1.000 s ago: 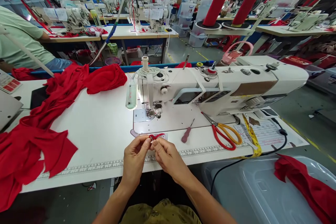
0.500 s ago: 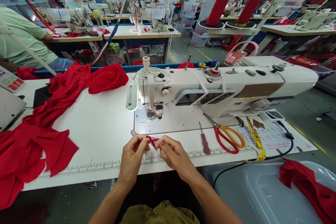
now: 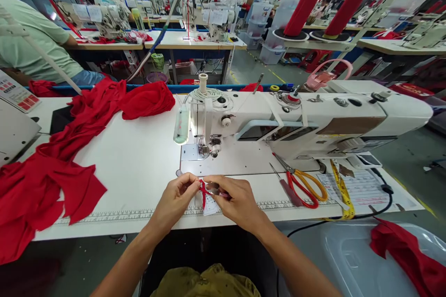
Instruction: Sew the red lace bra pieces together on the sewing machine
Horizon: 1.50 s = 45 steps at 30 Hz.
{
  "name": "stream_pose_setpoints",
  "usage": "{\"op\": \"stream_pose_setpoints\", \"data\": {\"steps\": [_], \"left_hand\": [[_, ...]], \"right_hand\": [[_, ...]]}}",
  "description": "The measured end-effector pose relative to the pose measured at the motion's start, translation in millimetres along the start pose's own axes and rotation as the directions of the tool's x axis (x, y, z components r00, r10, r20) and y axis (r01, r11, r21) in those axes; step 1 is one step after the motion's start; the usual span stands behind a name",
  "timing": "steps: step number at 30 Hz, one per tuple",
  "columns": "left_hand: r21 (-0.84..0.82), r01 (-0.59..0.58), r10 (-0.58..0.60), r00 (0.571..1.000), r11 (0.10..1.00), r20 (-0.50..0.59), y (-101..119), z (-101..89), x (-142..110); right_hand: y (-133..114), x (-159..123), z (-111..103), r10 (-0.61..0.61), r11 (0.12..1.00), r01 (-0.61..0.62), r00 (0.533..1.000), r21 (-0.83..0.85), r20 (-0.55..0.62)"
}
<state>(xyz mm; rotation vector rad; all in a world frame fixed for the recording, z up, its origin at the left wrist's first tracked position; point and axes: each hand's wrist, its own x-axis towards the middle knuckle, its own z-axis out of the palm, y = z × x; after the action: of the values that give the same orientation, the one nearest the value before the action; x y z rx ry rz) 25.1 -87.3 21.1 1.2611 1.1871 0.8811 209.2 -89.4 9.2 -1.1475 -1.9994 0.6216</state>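
A thin red fabric strip [image 3: 203,195] hangs in a crossed loop between my two hands, in front of the sewing machine [image 3: 296,118]. Thumb and forefinger of my left hand [image 3: 179,197] pinch its upper part. My right hand [image 3: 237,199] is closed around a small slim tool [image 3: 223,194] with a metallic sheen, close against the strip; the fingers hide most of it, so its kind is unclear. Under the strip lies a small white printed paper [image 3: 211,206]. To the right, a purple-handled awl or screwdriver [image 3: 290,191] rests against the scissors [image 3: 306,188] with red and orange handles.
Red fabric [image 3: 62,162] is heaped along the table's left side. A yellow tape measure [image 3: 341,190] lies over a paper sheet at right. Below the table edge stands a plastic bin [image 3: 348,250] with red cloth on its lid. A co-worker [image 3: 35,37] sits at far left.
The red strip has turned to hang downward, and my right hand has shifted over it with a slim tool showing. The purple-handled tool has rolled right, up to the scissors. The view has shifted slightly.
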Motion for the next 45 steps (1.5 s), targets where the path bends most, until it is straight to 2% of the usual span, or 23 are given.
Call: {"op": "stream_pose_setpoints", "data": {"steps": [3, 9, 20, 24, 26, 29, 32, 36, 40, 42, 45], "left_hand": [[-0.078, 0.023, -0.020, 0.999, 0.997, 0.035, 3, 0.1, 0], [-0.233, 0.101, -0.089, 0.994, 0.967, 0.060, 2, 3.3, -2], [-0.222, 0.153, -0.151, 0.988, 0.963, 0.027, -3, 3.7, -5], [-0.279, 0.157, -0.156, 0.987, 0.948, 0.025, -5, 5.1, -5], [-0.303, 0.152, -0.149, 0.988, 0.941, 0.030, -5, 6.0, -6], [-0.288, 0.113, -0.116, 0.993, 0.951, 0.006, -6, 6.9, -7], [-0.199, 0.047, -0.056, 0.998, 0.979, -0.042, -5, 6.9, -8], [-0.141, 0.019, -0.022, 1.000, 0.990, -0.018, -3, 4.1, -8], [-0.139, 0.060, -0.058, 0.998, 0.989, 0.016, -1, -0.8, -7], [-0.110, 0.086, -0.085, 0.996, 0.990, 0.017, -1, -3.6, -6], [-0.051, 0.101, -0.100, 0.995, 0.994, 0.014, -2, -8.8, -3]], "right_hand": [[1, 3, 1, -0.043, 0.999, 0.042, 0.999, 0.025, 0.024], [6, 6, 9, -0.059, 0.996, 0.061, 0.997, 0.063, -0.042], [8, 6, 8, 0.057, 0.994, -0.073, 0.983, 0.085, 0.173], [9, 4, 14, 0.040, 0.989, -0.060, 0.988, 0.133, 0.151], [8, 4, 17, 0.079, 0.976, -0.104, 0.988, 0.192, 0.134], [6, 5, 19, 0.211, 0.907, -0.255, 0.964, 0.336, 0.163], [4, 8, 20, 0.305, 0.792, -0.382, 0.923, 0.477, 0.233], [3, 12, 19, 0.347, 0.646, -0.477, 0.879, 0.596, 0.329], [4, 15, 16, 0.354, 0.531, -0.522, 0.852, 0.667, 0.385], [3, 16, 15, 0.360, 0.555, -0.508, 0.860, 0.658, 0.361], [0, 20, 14, 0.360, 0.724, -0.451, 0.893, 0.523, 0.271]]}}
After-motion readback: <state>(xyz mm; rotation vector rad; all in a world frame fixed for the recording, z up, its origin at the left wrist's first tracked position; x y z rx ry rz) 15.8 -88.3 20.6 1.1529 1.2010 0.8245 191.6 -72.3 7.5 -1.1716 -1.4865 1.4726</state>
